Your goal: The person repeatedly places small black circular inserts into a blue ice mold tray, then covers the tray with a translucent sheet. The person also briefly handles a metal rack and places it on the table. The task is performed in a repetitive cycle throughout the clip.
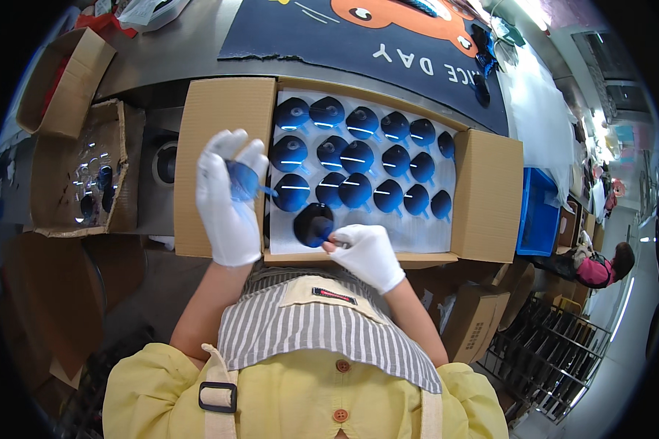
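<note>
In my gloved left hand (228,197), at the left side of an open cardboard box, is a blue tinted lens (242,180) with a small tab pointing right. By its tab, my gloved right hand (366,252) pinches a darker lens (314,224) over the box's near edge; the fingertips show bare. Inside the box (289,254), several dark-to-blue gradient lenses (356,156) lie in three rows on a white liner (432,233). Their tabs mostly point toward me.
Left of the box stands a worn cardboard box (58,186) with loose lenses, and another carton (73,80) behind it. A dark printed mat (300,44) lies beyond. At the right are a blue bin (539,212) and, farther off, a person (597,269).
</note>
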`<control>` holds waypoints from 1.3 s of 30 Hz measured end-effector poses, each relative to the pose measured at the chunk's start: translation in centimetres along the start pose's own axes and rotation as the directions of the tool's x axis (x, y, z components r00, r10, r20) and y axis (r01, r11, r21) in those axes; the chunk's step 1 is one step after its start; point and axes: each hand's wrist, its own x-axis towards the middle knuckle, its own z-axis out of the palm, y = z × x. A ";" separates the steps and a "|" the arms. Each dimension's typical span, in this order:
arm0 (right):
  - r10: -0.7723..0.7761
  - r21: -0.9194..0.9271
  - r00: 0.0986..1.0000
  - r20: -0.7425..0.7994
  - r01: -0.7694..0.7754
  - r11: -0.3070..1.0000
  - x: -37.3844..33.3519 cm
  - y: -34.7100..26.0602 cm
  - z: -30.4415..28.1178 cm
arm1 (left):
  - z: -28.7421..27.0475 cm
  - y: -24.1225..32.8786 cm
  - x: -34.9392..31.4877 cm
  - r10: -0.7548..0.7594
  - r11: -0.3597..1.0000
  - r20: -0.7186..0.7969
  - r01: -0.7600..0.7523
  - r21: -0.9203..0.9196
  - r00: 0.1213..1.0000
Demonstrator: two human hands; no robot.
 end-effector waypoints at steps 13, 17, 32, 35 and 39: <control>0.261 -0.688 0.958 -0.120 -0.270 0.674 -6.2 8.1 -8.0 | 0.9 -0.7 -0.5 -0.208 0.978 0.130 0.202 0.058 0.969; 0.292 -0.671 0.932 -0.213 -0.357 0.650 -8.1 11.1 -10.7 | 2.9 -1.7 -1.7 -0.384 0.922 0.087 0.376 0.091 0.919; -0.027 0.176 0.953 -0.301 0.083 0.981 -4.0 5.3 -5.5 | 10.5 -6.6 -6.2 -0.234 0.935 0.497 0.054 0.350 0.836; -0.111 -0.321 0.842 -0.527 -0.077 0.944 -3.2 9.4 -10.2 | 9.1 -5.9 -5.7 -0.214 0.657 0.492 -0.249 0.712 0.844; 0.210 -0.541 0.866 -0.453 -0.455 0.707 -1.0 14.0 -14.4 | 4.8 -4.1 -5.8 -0.272 0.175 0.508 -0.478 0.861 0.817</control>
